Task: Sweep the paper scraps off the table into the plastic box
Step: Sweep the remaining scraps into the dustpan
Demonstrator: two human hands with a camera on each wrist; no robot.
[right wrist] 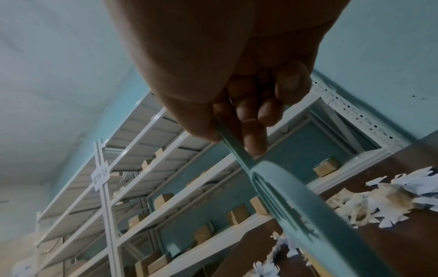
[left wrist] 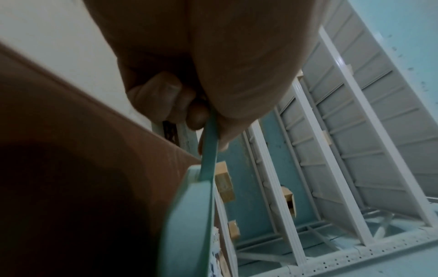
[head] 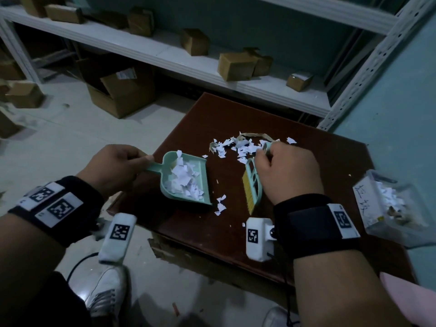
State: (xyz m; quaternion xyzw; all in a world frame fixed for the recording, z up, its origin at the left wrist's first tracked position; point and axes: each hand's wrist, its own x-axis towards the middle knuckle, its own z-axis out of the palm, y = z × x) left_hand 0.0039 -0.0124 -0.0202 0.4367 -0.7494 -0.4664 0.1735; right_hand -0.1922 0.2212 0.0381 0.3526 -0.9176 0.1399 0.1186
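My left hand [head: 118, 166] grips the handle of a teal dustpan [head: 188, 182] that holds a heap of white paper scraps and rests on the dark brown table [head: 330, 166]. In the left wrist view the fingers [left wrist: 163, 101] curl round the dustpan handle [left wrist: 209, 150]. My right hand [head: 283, 175] holds a small teal brush [head: 253, 185] with yellow bristles, just right of the dustpan. In the right wrist view the brush [right wrist: 296, 202] handle is pinched between thumb and fingers. Loose paper scraps [head: 238, 147] lie beyond the brush, a few [head: 220, 205] near the dustpan's mouth. The clear plastic box [head: 389, 208] holding scraps sits at the table's right edge.
A white metal shelf [head: 165, 53] with cardboard boxes [head: 236, 66] runs behind the table. More cartons [head: 118, 95] stand on the floor at left. My white shoe [head: 106, 293] is beside the table's near corner. A teal wall [head: 389, 102] is at right.
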